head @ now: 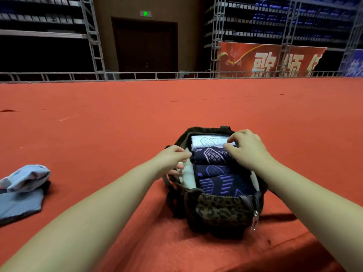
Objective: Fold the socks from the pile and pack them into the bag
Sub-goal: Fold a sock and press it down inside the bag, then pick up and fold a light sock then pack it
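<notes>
From the head view, a leopard-print bag (222, 210) sits open on a red-carpeted surface (176, 107), close to the near edge, with a silver zipper pull (255, 218) hanging at its near right corner. Its lining is pale. Inside, folded socks lie packed in a row from far to near: one white sock bundle (208, 141) with a grey line pattern at the far end, then three navy sock bundles (216, 173) with lighter blue and white woven patterns.

The left hand (172, 160) is at the bag's left rim, its fingers curled and pinching the pale lining edge there. The right hand (249, 148) is over the far right of the opening, fingers bent, with the fingertips (228, 143) touching the white bundle and the nearest navy one; whether they grip the fabric cannot be told.

Well apart to the left, near the frame edge, lies the pile of remaining socks (23, 191): light blue pieces, about two or three, partly cut off, so the count is unsure.

Beyond the surface stand metal truss frames (94, 46), a dark door with a green exit sign (145, 13) above it, and a red banner (271, 59) bearing large pale Chinese characters, partly hidden.
</notes>
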Demonstrator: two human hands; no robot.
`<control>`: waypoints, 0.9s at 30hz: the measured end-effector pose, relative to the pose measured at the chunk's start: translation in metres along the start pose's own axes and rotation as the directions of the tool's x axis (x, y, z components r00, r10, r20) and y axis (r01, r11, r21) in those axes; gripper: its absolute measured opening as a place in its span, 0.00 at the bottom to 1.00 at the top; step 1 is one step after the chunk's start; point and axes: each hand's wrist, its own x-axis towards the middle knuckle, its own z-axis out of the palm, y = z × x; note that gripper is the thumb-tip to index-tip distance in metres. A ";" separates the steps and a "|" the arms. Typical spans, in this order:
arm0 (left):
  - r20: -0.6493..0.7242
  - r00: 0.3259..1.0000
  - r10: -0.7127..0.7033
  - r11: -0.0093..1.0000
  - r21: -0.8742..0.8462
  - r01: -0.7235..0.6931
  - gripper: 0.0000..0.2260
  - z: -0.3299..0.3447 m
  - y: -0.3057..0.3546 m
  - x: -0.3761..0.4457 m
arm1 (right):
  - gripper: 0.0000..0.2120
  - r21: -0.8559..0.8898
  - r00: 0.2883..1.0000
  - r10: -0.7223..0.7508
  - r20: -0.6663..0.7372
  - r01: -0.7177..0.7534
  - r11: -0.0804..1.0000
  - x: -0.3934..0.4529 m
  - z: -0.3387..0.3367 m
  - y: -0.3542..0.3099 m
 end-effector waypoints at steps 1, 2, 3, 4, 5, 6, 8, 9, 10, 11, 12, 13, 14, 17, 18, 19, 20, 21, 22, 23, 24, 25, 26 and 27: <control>0.020 1.000 -0.013 1.000 0.025 0.013 0.05 -0.012 -0.003 -0.010 | 0.11 0.007 0.999 -0.033 -0.035 0.033 0.999 -0.003 -0.002 -0.019; 0.028 0.999 -0.024 0.998 0.050 0.023 0.05 -0.023 -0.007 -0.018 | 0.11 0.029 0.996 -0.069 -0.055 0.071 0.997 -0.005 -0.002 -0.037; 0.029 0.999 -0.035 0.997 0.068 0.033 0.04 -0.034 -0.012 -0.027 | 0.11 0.060 0.994 -0.100 -0.044 0.102 0.993 -0.009 -0.001 -0.057; 0.019 0.999 -0.048 0.995 0.084 0.046 0.04 -0.050 -0.020 -0.038 | 0.12 0.086 0.989 -0.150 -0.011 0.150 0.985 -0.013 0.008 -0.079; 0.018 0.998 -0.061 0.993 0.098 0.059 0.05 -0.062 -0.028 -0.045 | 0.13 0.088 0.980 -0.197 0.036 0.193 0.977 -0.016 0.017 -0.096; 0.014 0.997 -0.082 0.990 0.119 0.079 0.05 -0.076 -0.038 -0.052 | 0.14 0.090 0.969 -0.230 0.091 0.222 0.971 -0.020 0.029 -0.113; -0.002 0.991 -0.132 0.980 0.153 0.131 0.04 -0.107 -0.060 -0.072 | 0.12 0.103 0.945 -0.262 0.196 0.246 0.964 -0.035 0.061 -0.150; -0.005 0.988 -0.154 0.975 0.164 0.153 0.04 -0.122 -0.071 -0.080 | 0.11 0.116 0.929 -0.276 0.245 0.255 0.960 -0.044 0.076 -0.167; -0.012 0.985 -0.172 0.970 0.173 0.172 0.04 -0.137 -0.082 -0.089 | 0.11 0.146 0.910 -0.297 0.290 0.265 0.953 -0.050 0.090 -0.182; -0.024 0.982 -0.188 0.966 0.179 0.189 0.04 -0.151 -0.093 -0.098 | 0.11 0.174 0.887 -0.319 0.334 0.275 0.946 -0.055 0.103 -0.196; -0.035 0.979 -0.199 0.963 0.180 0.202 0.04 -0.163 -0.102 -0.106 | 0.11 0.193 0.863 -0.331 0.382 0.275 0.942 -0.058 0.115 -0.206; -0.049 0.975 -0.215 0.958 0.182 0.220 0.04 -0.174 -0.111 -0.114 | 0.11 0.205 0.836 -0.334 0.435 0.269 0.941 -0.060 0.126 -0.217; -0.069 0.970 -0.232 0.954 0.177 0.241 0.04 -0.187 -0.122 -0.124 | 0.11 0.220 0.806 -0.345 0.481 0.270 0.937 -0.062 0.140 -0.228; -0.146 0.952 -0.269 0.940 0.177 0.292 0.04 -0.226 -0.154 -0.151 | 0.10 0.279 0.728 -0.378 0.572 0.261 0.924 -0.065 0.172 -0.259; -0.186 0.945 -0.271 0.936 0.177 0.303 0.03 -0.241 -0.165 -0.159 | 0.09 0.307 0.705 -0.391 0.591 0.252 0.918 -0.066 0.182 -0.269; -0.240 0.936 -0.258 0.938 0.170 0.302 0.04 -0.253 -0.174 -0.165 | 0.07 0.331 0.686 -0.400 0.608 0.239 0.913 -0.067 0.190 -0.278; -0.326 0.918 -0.226 0.942 0.166 0.291 0.04 -0.266 -0.182 -0.170 | 0.05 0.355 0.668 -0.409 0.622 0.224 0.907 -0.069 0.197 -0.286; -0.434 0.883 -0.177 0.951 0.156 0.267 0.05 -0.277 -0.189 -0.174 | 0.04 0.379 0.651 -0.420 0.633 0.212 0.901 -0.070 0.207 -0.295; -0.544 0.831 -0.119 0.965 0.133 0.225 0.05 -0.285 -0.194 -0.176 | 0.05 0.399 0.642 -0.423 0.639 0.193 0.897 -0.071 0.215 -0.301; -0.643 0.764 -0.062 0.979 0.111 0.173 0.05 -0.291 -0.196 -0.176 | 0.05 0.413 0.638 -0.419 0.646 0.170 0.895 -0.072 0.222 -0.303; -0.714 0.700 -0.016 0.986 0.103 0.128 0.04 -0.296 -0.198 -0.175 | 0.06 0.421 0.640 -0.412 0.649 0.149 0.895 -0.073 0.229 -0.305; -0.754 0.657 0.007 0.990 0.096 0.100 0.04 -0.301 -0.199 -0.172 | 0.06 0.430 0.647 -0.408 0.644 0.135 0.893 -0.073 0.233 -0.306; -0.774 0.633 0.010 0.993 0.083 0.085 0.08 -0.306 -0.202 -0.167 | 0.07 0.439 0.659 -0.405 0.633 0.126 0.890 -0.073 0.236 -0.305; -0.776 0.631 -0.016 0.995 0.048 0.083 0.15 -0.308 -0.204 -0.162 | 0.07 0.456 0.672 -0.400 0.623 0.104 0.884 -0.072 0.238 -0.304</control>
